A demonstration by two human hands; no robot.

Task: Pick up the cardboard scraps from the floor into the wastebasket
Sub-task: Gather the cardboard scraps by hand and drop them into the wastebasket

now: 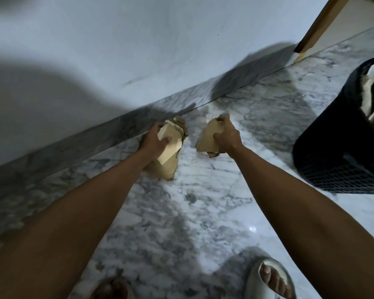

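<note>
The left hand has its fingers curled round a bundle of cardboard scraps: the thumb lies across the pale top piece, the other fingers wrap behind, and several torn brown layers stick out above and below the grip. The right hand pinches a single torn cardboard piece, fingertips folded over its upper edge and the thumb closing on it from below; the piece hangs to the left of the palm. Both hands are held out over the marble floor, near the grey skirting at the foot of the wall, and the two loads are apart from each other. The dark mesh wastebasket stands on the floor to the right, well apart from the hands, with pale material showing inside its rim. At the bottom edge a foot in a pale slipper rests on the floor.
</note>
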